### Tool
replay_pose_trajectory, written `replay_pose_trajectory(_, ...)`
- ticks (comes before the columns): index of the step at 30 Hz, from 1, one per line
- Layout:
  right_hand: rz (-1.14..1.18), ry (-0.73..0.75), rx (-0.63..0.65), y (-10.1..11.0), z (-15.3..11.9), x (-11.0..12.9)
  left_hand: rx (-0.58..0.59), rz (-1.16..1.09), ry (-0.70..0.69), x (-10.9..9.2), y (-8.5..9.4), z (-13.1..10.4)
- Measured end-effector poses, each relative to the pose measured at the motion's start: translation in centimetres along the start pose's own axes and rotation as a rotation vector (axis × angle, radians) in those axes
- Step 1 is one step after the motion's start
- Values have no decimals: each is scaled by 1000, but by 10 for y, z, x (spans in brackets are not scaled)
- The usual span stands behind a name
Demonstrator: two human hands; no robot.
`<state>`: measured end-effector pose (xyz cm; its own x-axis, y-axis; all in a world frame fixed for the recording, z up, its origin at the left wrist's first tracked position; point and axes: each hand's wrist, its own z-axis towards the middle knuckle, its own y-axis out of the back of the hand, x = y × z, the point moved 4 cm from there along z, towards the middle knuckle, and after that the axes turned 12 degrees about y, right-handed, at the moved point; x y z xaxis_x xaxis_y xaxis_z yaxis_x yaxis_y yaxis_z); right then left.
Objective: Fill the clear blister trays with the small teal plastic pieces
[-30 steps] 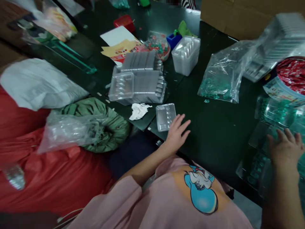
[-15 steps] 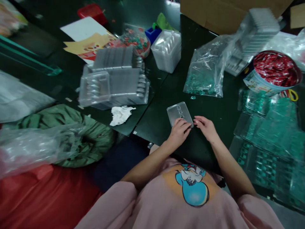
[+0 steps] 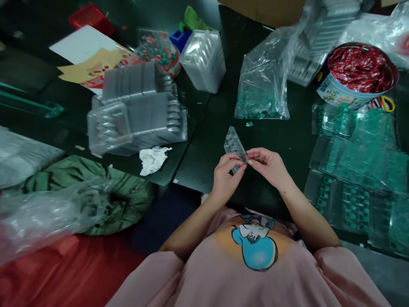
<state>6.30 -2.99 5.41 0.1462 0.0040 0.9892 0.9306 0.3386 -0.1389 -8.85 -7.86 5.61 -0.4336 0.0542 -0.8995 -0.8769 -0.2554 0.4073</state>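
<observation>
A small clear plastic blister tray (image 3: 234, 143) is tilted up on its edge above the dark table, with a row of moulded pockets along it. My left hand (image 3: 226, 175) pinches its near side between thumb and fingers. Thumb and fingertips of my right hand (image 3: 266, 164) close on the tray's right near corner. Beyond it stands a clear bag (image 3: 262, 81) with small green translucent pieces at its bottom; one loose green piece (image 3: 249, 124) lies in front of the bag. What the tray's pockets hold is too small to make out.
Stacked clear trays (image 3: 143, 115) stand left, by a crumpled white tissue (image 3: 154, 160). A clear container (image 3: 204, 59) sits farther back. At right are a tub of red wrapped packets (image 3: 361, 70), yellow-handled scissors (image 3: 387, 103) and several trays of green pieces (image 3: 358, 183).
The blister tray, flat on the table before, is now raised and tipped on its edge. My right hand has moved in from beside it and taken hold of its corner. The view has shifted.
</observation>
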Motion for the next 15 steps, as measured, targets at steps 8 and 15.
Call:
replay_pose_trajectory(8,-105,55,41,-4,-7,9,45,-54,71,-1,2,-3)
replay_pose_trajectory(15,-144,88,52,-5,-6,12,60,-83,112,-3,3,-1)
